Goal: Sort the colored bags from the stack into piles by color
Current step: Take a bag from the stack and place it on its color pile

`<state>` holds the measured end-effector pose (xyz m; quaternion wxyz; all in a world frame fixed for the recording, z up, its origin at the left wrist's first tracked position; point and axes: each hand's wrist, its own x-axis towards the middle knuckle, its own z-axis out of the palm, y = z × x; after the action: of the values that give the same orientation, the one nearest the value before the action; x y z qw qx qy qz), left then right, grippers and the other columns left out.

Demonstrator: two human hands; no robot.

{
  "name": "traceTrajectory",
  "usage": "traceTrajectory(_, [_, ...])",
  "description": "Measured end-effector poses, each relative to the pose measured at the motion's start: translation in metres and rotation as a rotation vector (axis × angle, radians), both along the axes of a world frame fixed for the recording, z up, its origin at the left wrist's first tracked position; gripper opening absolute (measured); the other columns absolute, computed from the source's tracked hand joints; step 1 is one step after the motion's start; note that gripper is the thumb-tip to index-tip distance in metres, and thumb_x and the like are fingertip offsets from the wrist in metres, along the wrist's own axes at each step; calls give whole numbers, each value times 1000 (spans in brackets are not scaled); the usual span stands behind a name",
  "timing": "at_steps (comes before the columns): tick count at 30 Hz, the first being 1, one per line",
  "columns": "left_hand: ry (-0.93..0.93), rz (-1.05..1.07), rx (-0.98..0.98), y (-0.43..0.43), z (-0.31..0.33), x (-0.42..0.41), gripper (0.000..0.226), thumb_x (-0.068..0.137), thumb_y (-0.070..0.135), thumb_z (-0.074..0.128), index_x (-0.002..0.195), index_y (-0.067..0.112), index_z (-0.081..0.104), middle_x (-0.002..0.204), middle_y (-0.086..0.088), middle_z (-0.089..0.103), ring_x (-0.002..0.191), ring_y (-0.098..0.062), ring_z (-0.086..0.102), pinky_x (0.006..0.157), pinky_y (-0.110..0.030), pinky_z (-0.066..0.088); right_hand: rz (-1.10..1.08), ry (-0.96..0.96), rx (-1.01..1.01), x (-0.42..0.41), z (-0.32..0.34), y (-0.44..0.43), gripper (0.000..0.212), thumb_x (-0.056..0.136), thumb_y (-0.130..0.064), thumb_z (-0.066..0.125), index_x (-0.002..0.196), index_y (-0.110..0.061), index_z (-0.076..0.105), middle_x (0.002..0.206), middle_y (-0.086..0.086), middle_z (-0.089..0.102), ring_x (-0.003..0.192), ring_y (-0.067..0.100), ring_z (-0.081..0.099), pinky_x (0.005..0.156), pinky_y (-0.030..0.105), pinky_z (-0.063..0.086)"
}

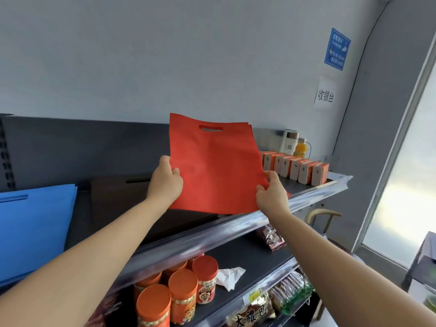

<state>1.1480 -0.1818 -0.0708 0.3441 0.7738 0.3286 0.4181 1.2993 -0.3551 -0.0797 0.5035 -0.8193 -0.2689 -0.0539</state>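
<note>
A red bag [217, 161] with a cut-out handle is held upright above the top shelf. My left hand [166, 180] grips its lower left edge, thumb on the front. My right hand [271, 192] pinches its lower right corner. Thin edges of more red bags show behind its right side. A pile of blue bags [35, 230] lies flat at the shelf's left end. Between the blue pile and the red bag lies a dark brown pile of bags [118, 197], partly hidden by my left arm.
The top shelf [236, 227] has a clear plastic front rail. Orange boxes [297, 168] and bottles [291, 142] stand at its right end. Lower shelves hold orange-lidded jars [181, 291], a crumpled tissue and snack packs. A chair and a window are at the right.
</note>
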Motion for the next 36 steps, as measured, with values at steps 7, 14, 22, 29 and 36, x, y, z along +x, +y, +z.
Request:
traceTrajectory(7, [59, 29, -91, -14, -3, 63, 20, 100, 20, 36, 113, 10, 47, 105, -6, 56, 85, -22, 54, 73, -34, 42, 44, -24, -26, 83, 5, 0, 43, 95, -13, 44, 135, -30, 45, 100, -8, 58, 69, 12, 57, 56, 26, 43])
traceTrajectory(14, [196, 2, -139, 4, -13, 112, 19, 98, 24, 42, 104, 12, 56, 103, -5, 61, 93, -24, 58, 79, -36, 48, 70, -13, -101, 153, -6, 23, 45, 93, -14, 47, 136, -30, 48, 118, 1, 60, 85, 19, 57, 69, 30, 47])
traceTrajectory(22, [380, 22, -204, 16, -31, 139, 29, 91, 28, 60, 108, 5, 58, 113, -16, 63, 107, -36, 60, 81, -39, 51, 103, 65, -237, 206, -24, 41, 48, 88, -12, 51, 135, -22, 53, 128, 6, 60, 103, 25, 57, 86, 33, 48])
traceTrajectory(29, [528, 50, -236, -2, -32, 146, 30, 91, 27, 61, 111, 5, 54, 93, -14, 62, 64, -18, 45, 51, -24, 32, 131, 80, -397, 229, -27, 38, 44, 83, -15, 49, 126, -16, 61, 118, 8, 65, 104, 29, 59, 87, 34, 49])
traceTrajectory(36, [692, 122, -117, -26, -32, 147, 36, 91, 36, 59, 115, 12, 50, 107, -4, 58, 75, -17, 52, 53, -26, 39, 109, 2, -529, 238, -27, 28, 26, 77, -23, 49, 95, -19, 68, 90, 2, 66, 88, 27, 60, 89, 37, 48])
